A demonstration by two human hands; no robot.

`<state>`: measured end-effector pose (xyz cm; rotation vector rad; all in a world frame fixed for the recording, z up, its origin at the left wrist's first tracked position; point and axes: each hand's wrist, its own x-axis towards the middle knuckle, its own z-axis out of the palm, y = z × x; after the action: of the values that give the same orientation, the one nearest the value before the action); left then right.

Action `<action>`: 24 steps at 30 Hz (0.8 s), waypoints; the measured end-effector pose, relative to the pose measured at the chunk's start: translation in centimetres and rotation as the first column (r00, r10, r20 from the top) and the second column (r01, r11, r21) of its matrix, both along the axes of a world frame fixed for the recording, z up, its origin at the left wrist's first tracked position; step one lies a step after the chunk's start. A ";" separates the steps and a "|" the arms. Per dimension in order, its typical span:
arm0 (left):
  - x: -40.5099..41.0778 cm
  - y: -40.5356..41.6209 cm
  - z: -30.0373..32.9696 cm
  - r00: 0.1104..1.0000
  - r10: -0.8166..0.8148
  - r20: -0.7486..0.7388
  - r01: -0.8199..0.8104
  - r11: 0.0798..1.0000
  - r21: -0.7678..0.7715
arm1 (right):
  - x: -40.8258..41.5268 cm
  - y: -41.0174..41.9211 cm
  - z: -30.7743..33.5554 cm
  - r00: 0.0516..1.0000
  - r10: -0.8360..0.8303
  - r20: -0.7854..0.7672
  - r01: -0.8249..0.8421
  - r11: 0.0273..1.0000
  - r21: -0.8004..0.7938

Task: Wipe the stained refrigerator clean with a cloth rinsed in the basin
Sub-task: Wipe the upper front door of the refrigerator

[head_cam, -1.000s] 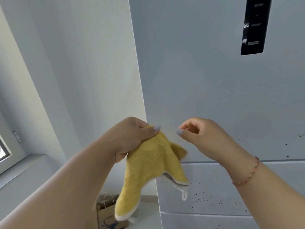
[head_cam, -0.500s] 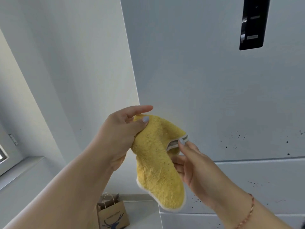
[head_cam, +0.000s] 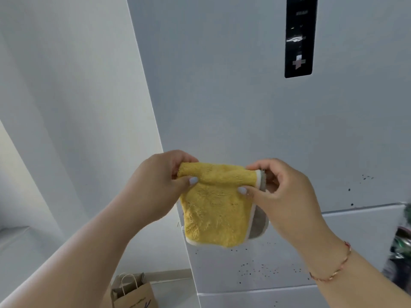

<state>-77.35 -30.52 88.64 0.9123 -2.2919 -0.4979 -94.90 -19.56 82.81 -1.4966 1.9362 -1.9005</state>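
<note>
While raised level, both hands pinch cloth [head_cam: 219,203] top corners.

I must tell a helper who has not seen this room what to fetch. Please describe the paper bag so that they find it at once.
Start from the tall grey refrigerator with the black control panel on its door. Go down its left side to the floor, below the yellow cloth. There stands a brown paper bag, upright, with white cord handles and a dark print; it is the only brown thing there.
</note>
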 end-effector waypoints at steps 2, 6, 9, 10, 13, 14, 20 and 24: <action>-1.0 0.3 0.0 0.990 0.035 0.134 -0.010 0.983 -0.186 | -1.0 0.6 0.5 0.978 -0.137 -0.158 0.135 0.991 -0.028; -3.6 0.2 0.6 0.986 -0.165 0.033 0.167 0.984 -0.067 | -5.2 1.9 0.9 0.999 0.024 -0.022 -0.022 0.997 0.073; -6.6 0.9 0.8 0.949 -0.293 -0.118 0.313 0.926 0.213 | -6.9 3.1 -0.6 0.776 0.503 0.380 -0.571 0.817 0.085; -7.8 1.0 0.5 0.946 -0.299 -0.125 0.320 0.922 0.220 | -7.2 3.4 -1.5 0.721 0.545 0.427 -0.612 0.791 0.024; -11.1 1.6 -0.8 0.950 -0.269 -0.161 0.295 0.940 0.171 | -8.0 4.6 -2.8 0.633 0.527 0.566 -0.496 0.838 -0.226; -11.9 1.9 -1.0 0.946 -0.263 -0.188 0.295 0.941 0.169 | -8.4 5.2 -2.9 0.616 0.492 0.615 -0.409 0.867 -0.284; -15.8 4.7 -1.3 0.889 -0.308 -0.338 0.403 0.878 0.260 | -13.5 9.8 -2.2 0.609 0.214 0.763 0.225 0.877 -0.425; -17.2 5.6 -1.3 0.872 -0.286 -0.396 0.417 0.860 0.295 | -17.4 11.3 -1.6 0.663 -0.013 0.748 0.493 0.760 -0.424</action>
<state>-94.56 -24.94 87.31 0.5011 -2.0757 -1.1941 -112.31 -8.28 81.21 -0.2905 1.2624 -2.8272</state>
